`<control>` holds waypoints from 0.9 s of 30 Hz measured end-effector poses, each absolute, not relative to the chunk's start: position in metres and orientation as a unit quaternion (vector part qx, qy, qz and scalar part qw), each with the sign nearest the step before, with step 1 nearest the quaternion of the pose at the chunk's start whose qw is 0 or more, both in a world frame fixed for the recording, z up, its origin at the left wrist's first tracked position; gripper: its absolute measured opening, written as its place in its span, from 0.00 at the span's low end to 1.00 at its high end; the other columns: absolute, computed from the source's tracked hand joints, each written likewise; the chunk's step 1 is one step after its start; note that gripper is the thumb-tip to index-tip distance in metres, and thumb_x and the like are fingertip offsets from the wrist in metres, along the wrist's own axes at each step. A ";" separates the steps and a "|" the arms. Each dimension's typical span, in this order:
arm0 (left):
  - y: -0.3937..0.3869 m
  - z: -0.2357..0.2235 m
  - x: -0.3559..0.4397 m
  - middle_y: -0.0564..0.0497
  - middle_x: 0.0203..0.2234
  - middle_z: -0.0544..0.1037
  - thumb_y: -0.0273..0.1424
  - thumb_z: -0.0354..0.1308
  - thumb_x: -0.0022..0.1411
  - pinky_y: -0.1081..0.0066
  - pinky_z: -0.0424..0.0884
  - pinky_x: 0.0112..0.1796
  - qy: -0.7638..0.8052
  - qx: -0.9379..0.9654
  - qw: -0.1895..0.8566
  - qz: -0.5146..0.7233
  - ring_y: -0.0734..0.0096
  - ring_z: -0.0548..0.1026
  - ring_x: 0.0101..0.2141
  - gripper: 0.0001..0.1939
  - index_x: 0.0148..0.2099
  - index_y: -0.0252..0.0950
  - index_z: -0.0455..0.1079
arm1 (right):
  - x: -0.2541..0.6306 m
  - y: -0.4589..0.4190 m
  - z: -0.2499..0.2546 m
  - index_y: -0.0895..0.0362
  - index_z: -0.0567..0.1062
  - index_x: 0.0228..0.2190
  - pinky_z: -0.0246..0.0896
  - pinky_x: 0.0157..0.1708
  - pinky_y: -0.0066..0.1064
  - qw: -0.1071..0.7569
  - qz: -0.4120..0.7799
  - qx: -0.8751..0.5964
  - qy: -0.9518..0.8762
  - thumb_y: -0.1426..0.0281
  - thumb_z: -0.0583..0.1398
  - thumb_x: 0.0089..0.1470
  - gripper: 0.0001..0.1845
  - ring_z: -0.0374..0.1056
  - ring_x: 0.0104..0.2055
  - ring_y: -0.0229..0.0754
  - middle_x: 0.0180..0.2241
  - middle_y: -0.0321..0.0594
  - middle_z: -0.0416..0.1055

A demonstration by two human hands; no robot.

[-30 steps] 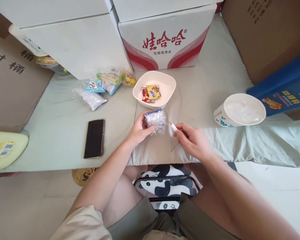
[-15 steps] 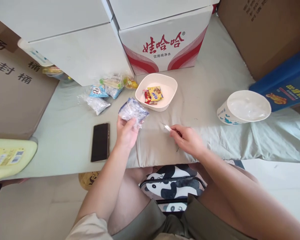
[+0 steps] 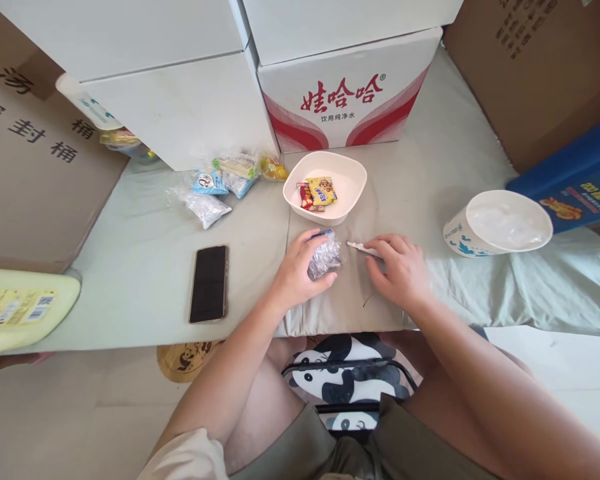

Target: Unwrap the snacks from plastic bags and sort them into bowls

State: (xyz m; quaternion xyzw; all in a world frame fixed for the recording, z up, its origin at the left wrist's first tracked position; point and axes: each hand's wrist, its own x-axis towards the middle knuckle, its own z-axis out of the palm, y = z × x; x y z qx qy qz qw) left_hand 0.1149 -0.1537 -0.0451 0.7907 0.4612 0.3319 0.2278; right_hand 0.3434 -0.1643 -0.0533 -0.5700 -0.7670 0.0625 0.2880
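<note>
My left hand (image 3: 299,270) curls around a crumpled clear plastic packet (image 3: 325,257) with a dark blue edge, low over the cloth. Its thumb lies along the near side and its fingers along the far side. To the right, my right hand (image 3: 399,268) has its fingers on a slim white stick-like object (image 3: 363,249), whose tip points left towards the packet. The fingers hide its other end, and I cannot make out its kind. Just beyond both hands stands a white bowl (image 3: 347,200) with a yellow snack packet (image 3: 322,191) and a red one (image 3: 306,197) inside.
A phone (image 3: 209,283) lies left of my hands. Several snack packets (image 3: 210,208) sit by the white drawers (image 3: 180,107). A paper bucket with a clear liner (image 3: 460,233) stands at the right. A printed white carton (image 3: 350,120) closes off the back.
My left hand has moved right and down with the plastic packet, close to my right hand. My right hand has shifted slightly right, and more of the white object shows. The camera view has shifted slightly.
</note>
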 end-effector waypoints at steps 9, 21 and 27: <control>-0.151 -0.042 0.106 0.48 0.34 0.78 0.40 0.50 0.67 0.68 0.74 0.35 0.522 0.679 0.370 0.360 0.68 0.77 0.34 0.14 0.39 0.36 0.71 | 0.326 -0.170 -0.052 0.53 0.70 0.48 0.67 0.50 0.45 0.325 0.235 -0.405 -0.822 0.68 0.60 0.57 0.16 0.70 0.51 0.51 0.48 0.48 0.72; -0.155 -0.042 0.105 0.38 0.55 0.68 0.51 0.66 0.49 0.51 0.67 0.57 0.396 0.821 0.302 0.279 0.48 0.68 0.57 0.34 0.53 0.37 0.69 | 0.324 -0.171 -0.059 0.53 0.71 0.49 0.68 0.47 0.45 0.323 0.259 -0.423 -0.806 0.69 0.60 0.56 0.18 0.71 0.47 0.51 0.45 0.46 0.73; -0.154 -0.042 0.108 0.39 0.53 0.72 0.44 0.65 0.55 0.52 0.66 0.59 0.387 0.819 0.282 0.314 0.51 0.69 0.58 0.21 0.48 0.39 0.74 | 0.323 -0.171 -0.056 0.54 0.71 0.48 0.69 0.47 0.44 0.320 0.256 -0.432 -0.803 0.70 0.60 0.55 0.18 0.71 0.47 0.51 0.45 0.47 0.73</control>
